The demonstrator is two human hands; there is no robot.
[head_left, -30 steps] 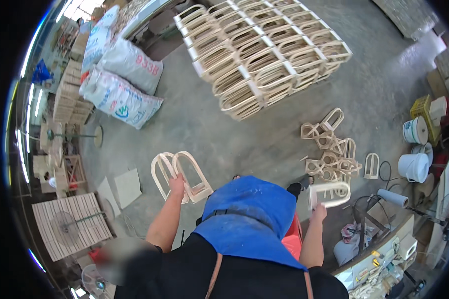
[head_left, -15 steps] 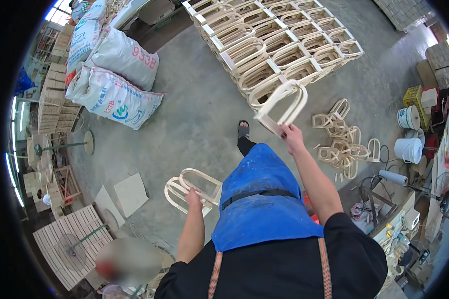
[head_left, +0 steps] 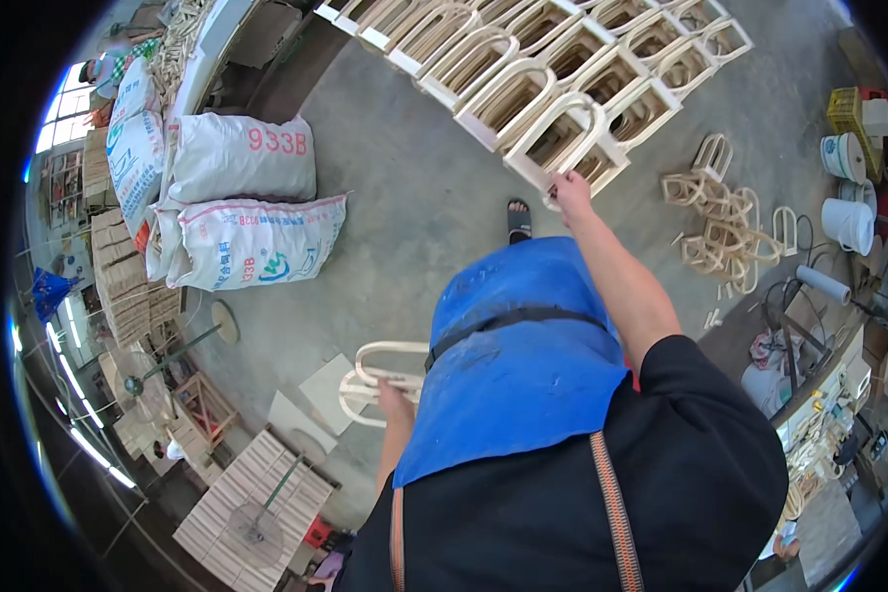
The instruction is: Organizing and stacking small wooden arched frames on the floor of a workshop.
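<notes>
Out ahead, my right hand (head_left: 571,189) grips the near end of a pale wooden arched frame (head_left: 596,116). That frame sits at the near corner of a large stack of similar frames (head_left: 503,94), overlapping it; whether it rests on the stack I cannot tell. Low at my left side, my left hand (head_left: 395,397) is closed around another wooden arched frame (head_left: 390,347), made of two rounded loops. Part of it is hidden behind my blue apron (head_left: 513,385).
Large white woven sacks (head_left: 257,242) stand at the left. Loose wooden arched frames (head_left: 725,212) lie in a heap on the floor at the right, near white buckets (head_left: 847,225). A standing fan (head_left: 257,533) and a slatted wooden stack (head_left: 217,503) are at lower left.
My right hand has brought its arched frame up to the stack's near corner. The left hand still holds its frame beside my apron. The whole view has turned and shifted.
</notes>
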